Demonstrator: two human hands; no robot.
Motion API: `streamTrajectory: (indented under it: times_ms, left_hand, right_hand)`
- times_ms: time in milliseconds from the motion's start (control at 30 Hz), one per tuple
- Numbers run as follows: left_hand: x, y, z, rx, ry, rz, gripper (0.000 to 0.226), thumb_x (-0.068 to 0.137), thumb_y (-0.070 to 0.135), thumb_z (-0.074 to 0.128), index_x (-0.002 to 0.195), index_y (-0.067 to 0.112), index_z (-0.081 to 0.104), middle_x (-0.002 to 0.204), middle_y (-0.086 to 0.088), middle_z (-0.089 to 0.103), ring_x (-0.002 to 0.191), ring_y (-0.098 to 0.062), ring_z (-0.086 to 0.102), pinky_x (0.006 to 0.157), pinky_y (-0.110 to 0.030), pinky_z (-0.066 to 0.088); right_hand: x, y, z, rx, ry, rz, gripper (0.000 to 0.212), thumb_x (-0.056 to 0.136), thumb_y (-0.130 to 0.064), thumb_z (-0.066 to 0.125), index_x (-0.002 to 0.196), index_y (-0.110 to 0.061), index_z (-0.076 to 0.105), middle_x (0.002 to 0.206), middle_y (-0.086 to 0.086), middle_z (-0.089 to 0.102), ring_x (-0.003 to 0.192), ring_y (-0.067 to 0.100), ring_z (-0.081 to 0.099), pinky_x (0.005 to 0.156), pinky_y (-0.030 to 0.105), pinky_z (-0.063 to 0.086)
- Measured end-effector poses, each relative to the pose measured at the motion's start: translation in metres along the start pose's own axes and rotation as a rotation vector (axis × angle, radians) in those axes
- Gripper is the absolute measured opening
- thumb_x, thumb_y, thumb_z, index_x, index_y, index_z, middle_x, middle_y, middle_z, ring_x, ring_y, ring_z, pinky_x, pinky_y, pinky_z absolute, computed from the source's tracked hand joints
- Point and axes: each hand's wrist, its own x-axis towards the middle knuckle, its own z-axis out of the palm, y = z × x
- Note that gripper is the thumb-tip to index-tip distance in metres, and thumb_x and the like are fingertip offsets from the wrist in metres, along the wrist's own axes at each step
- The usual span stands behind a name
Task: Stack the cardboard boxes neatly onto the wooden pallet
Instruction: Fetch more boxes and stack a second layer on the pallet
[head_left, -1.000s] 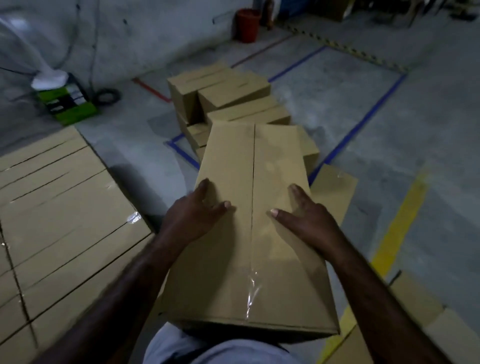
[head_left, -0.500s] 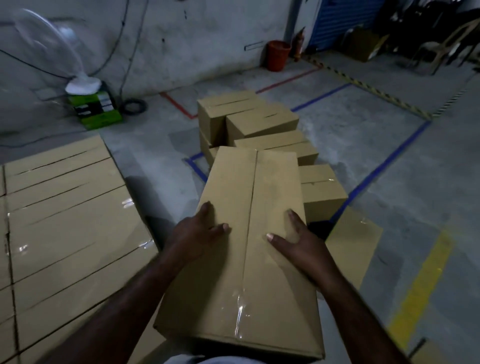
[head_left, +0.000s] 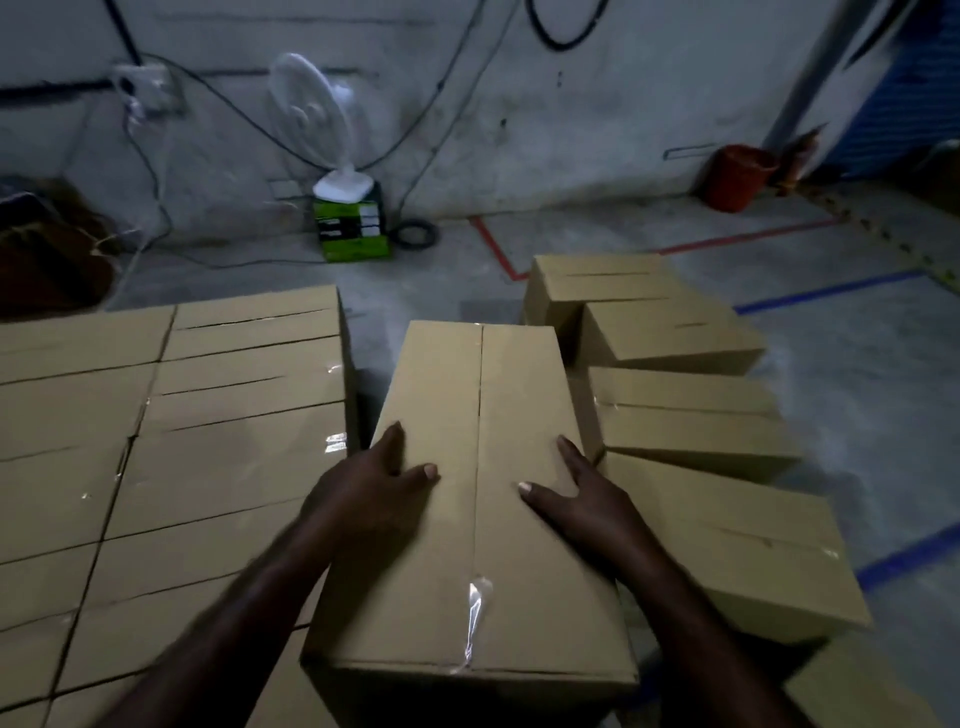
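cardboard box (head_left: 483, 395) | left hand (head_left: 363, 493), right hand (head_left: 587, 504) grip its side edges, thumbs flat on top | stacked boxes (head_left: 208, 447) just beside, left

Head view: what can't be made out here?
- Wooden pallet: not seen in head view; the stacked boxes may cover it.
- Left hand, right hand: outer fingers hidden over the carried box edges.
- Left part of the stacked boxes: cut off by the frame edge.
- Orange bucket: blurred, dim.
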Motion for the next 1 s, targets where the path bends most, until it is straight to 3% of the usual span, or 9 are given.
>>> streamTrajectory:
  times_ms: [200,467,733,1000]
  left_hand:
    - [0.061,0.028,-0.003,-0.066,0.108,-0.192,0.078,0.084,0.071,0.051,0.151,0.041,0.021,0.145,-0.002,0.052,0.123,-0.027,0.056,0.093,-0.034,0.048]
    - [0.130,0.027,-0.038,-0.091,0.232,-0.390,0.082,0.085,0.070,0.050,0.154,0.039,0.016,0.143,-0.006,0.053,0.125,-0.027,0.054,0.092,-0.034,0.045]
    - [0.219,-0.008,-0.092,-0.285,0.311,-0.398,0.083,0.088,0.059,0.057,0.156,0.033,0.017,0.151,-0.003,0.044,0.135,-0.023,0.046,0.098,-0.028,0.038]
    - [0.350,-0.058,-0.184,-0.301,0.343,-0.389,0.081,0.089,0.058,0.057,0.155,0.035,0.017,0.149,-0.003,0.047,0.131,-0.024,0.050,0.097,-0.029,0.041]
  right_hand:
    - [0.101,-0.027,-0.041,-0.042,-0.132,-0.064,0.091,0.077,-0.059,0.074,0.153,-0.046,0.024,0.150,-0.008,0.047,0.128,0.014,0.052,0.094,0.020,0.039]
    - [0.216,-0.082,-0.044,-0.073,-0.273,-0.203,0.094,0.073,-0.064,0.072,0.153,-0.047,0.024,0.153,-0.008,0.043,0.133,0.015,0.049,0.108,0.030,0.041]
    - [0.328,-0.162,-0.013,-0.143,-0.352,-0.337,0.086,0.083,-0.051,0.070,0.155,-0.036,0.027,0.156,-0.012,0.037,0.138,0.009,0.041,0.114,0.027,0.033]
    - [0.450,-0.264,0.036,-0.168,-0.285,-0.364,0.084,0.082,-0.052,0.071,0.154,-0.035,0.031,0.156,-0.009,0.038,0.140,0.011,0.040,0.110,0.022,0.032]
